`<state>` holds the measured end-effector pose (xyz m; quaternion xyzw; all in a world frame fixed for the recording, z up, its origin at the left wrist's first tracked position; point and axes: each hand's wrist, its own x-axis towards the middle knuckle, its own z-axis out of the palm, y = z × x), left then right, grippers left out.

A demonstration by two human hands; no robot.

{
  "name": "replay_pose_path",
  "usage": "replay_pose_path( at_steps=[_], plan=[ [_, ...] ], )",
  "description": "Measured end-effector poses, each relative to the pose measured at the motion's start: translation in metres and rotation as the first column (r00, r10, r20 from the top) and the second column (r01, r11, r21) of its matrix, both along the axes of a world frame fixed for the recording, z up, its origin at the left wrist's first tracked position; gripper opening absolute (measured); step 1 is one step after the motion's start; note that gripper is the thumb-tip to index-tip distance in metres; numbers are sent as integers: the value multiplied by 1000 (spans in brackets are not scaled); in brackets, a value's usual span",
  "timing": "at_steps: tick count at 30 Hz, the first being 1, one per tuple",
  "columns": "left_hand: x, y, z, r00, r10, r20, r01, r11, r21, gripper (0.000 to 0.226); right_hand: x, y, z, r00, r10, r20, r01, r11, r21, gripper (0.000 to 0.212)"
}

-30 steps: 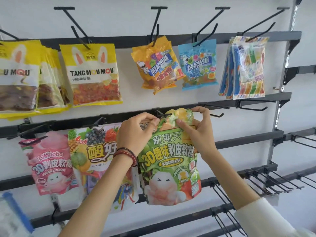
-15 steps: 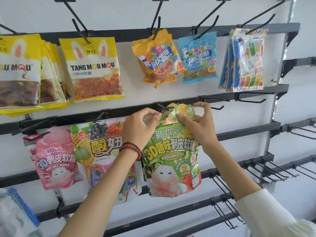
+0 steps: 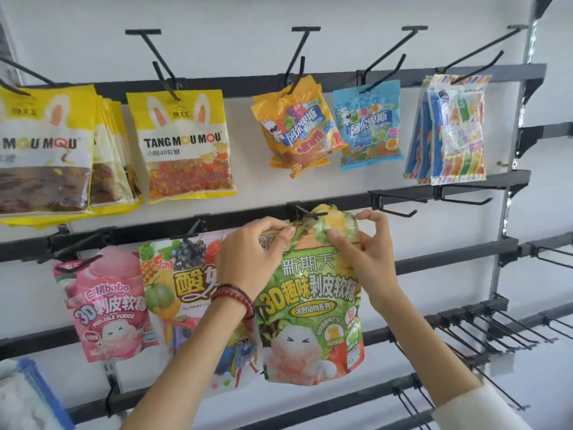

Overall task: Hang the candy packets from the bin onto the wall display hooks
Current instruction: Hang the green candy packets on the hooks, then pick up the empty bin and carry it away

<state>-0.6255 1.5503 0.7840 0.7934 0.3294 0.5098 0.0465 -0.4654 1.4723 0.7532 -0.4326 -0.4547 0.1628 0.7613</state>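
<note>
While both grips work its top edge, the green candy packet (image 3: 310, 305) hangs between them, its header raised to the black wire hook (image 3: 305, 214) just above the left grip's fingertips.

Head view:
- Left grip (image 3: 251, 252): thumb and forefinger pinch the packet's top-left corner, likely to keep it level. A beaded bracelet (image 3: 232, 296) sits at the wrist.
- Right grip (image 3: 366, 252): fingers pinch the crumpled, rounded header, apparently to line its hang-hole up with the hook tip. Whether the hole is threaded cannot be told.
- Packet: glossy film pouch, flat-faced, puffed toward the bottom, creasing where pinched.
- Hook: thin, rigid, matte wire projecting from a dark metal rail (image 3: 139, 234).
- Left of the left grip: fruit-print packet (image 3: 186, 283), partly behind the wrist; beyond it a pink packet (image 3: 105, 305). Both are hung.
- Above and right of the right grip: bare hooks (image 3: 400, 211).
</note>
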Motion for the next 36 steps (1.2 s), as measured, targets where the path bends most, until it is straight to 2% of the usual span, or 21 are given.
replay_pose_path(
  at_steps=[7, 11, 13, 14, 15, 17, 18, 19, 22, 24, 26, 29, 32, 34, 36],
  plan=[
    [16, 6, 4, 999, -31, 39, 33, 998, -51, 16, 9, 5, 10, 991, -132, 27, 133, 990, -54, 40],
    [21, 15, -12, 1000, 18, 2, -18, 997, -77, 21, 12, 13, -1, 986, -160, 41, 163, 981, -106, 39],
    [23, 17, -13, 999, 48, 3, -48, 998, -44, 18, 12, 19, -5, 973, -221, 72, 229, 964, -134, 36],
    [23, 19, -12, 995, 95, -14, -95, 995, 21, 17, 13, 22, -7, 939, -304, 162, 328, 932, -154, 33],
    [22, 21, -11, 985, 168, -39, -163, 981, 110, 19, 15, 24, -10, 860, -411, 303, 471, 868, -158, 30],
    [18, 27, -12, 952, 295, -84, -265, 929, 260, 23, 22, 27, -19, 615, -561, 555, 692, 721, -39, 25],
    [15, 30, -15, 943, 314, -109, -271, 916, 296, 22, 24, 27, -25, 553, -578, 600, 717, 697, 11, 23],
    [12, 31, -21, 943, 304, -136, -254, 920, 298, 20, 26, 25, -32, 548, -568, 614, 708, 706, 21, 23],
    [-4, 21, -57, 977, 176, -116, -146, 962, 230, 18, 23, 15, -61, 633, -507, 585, 637, 771, -21, 23],
    [-20, 1, -100, 988, 119, -100, -93, 968, 232, 21, 15, 4, -91, 595, -530, 604, 647, 762, 31, 28],
    [-38, -16, -154, 982, 117, -146, -89, 978, 187, 21, 4, -10, -127, 590, -543, 597, 647, 760, 52, 35],
    [-68, -36, -238, 927, 118, -356, -137, 990, -29, 20, -11, -34, -183, 663, -471, 582, 621, 780, -77, 43],
    [-93, -60, -308, 783, 55, -620, -241, 945, -221, 23, -21, -58, -246, 651, -297, 698, 633, 720, -284, 47],
    [-107, -82, -338, 715, -24, -699, -329, 870, -367, 23, -33, -75, -290, 668, -23, 743, 598, 612, -518, 50],
    [-120, -106, -366, 655, -73, -752, -378, 830, -410, 25, -47, -98, -333, 656, 293, 695, 560, 429, -709, 49]
  ],
)
